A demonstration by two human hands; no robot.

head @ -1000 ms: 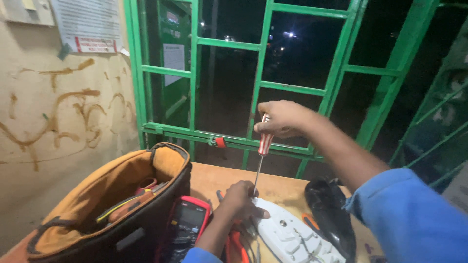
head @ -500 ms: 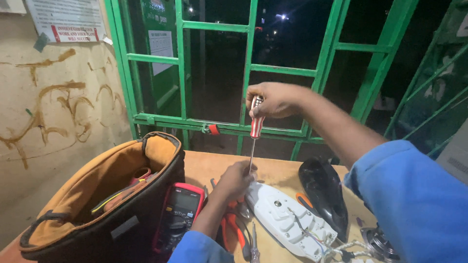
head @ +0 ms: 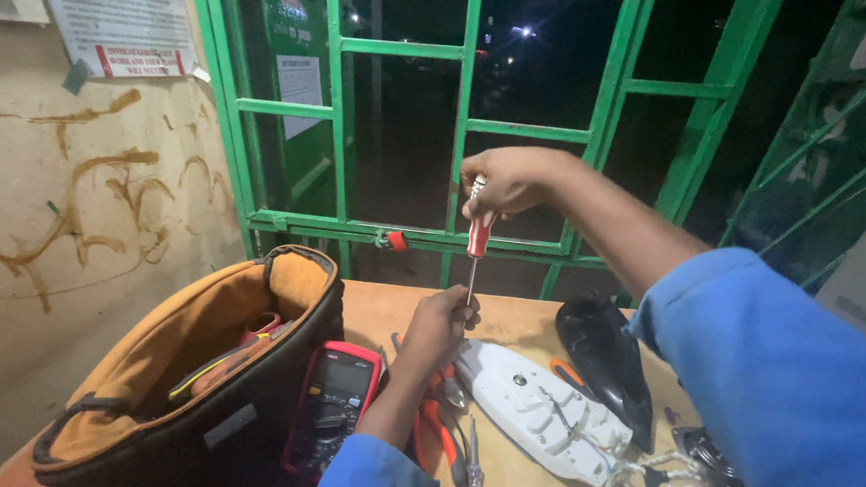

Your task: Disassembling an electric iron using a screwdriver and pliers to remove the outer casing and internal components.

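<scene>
Wooden table (head: 379,307) carries my open tool bag (head: 180,361) and multimeter (head: 329,401); my left hand (head: 439,326) steadies the screwdriver (head: 475,248) tip over the white iron body (head: 537,410), right hand (head: 505,180) gripping its red handle before the green grille (head: 465,126).

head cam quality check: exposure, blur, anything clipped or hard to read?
Head view: warm indoor light, tabletop evenly lit; black outside the green grille, apart from small light points. Right hand and screwdriver sharp; left hand hides the tip. Blue sleeve large at frame edge; black iron shell lacks detail.
</scene>
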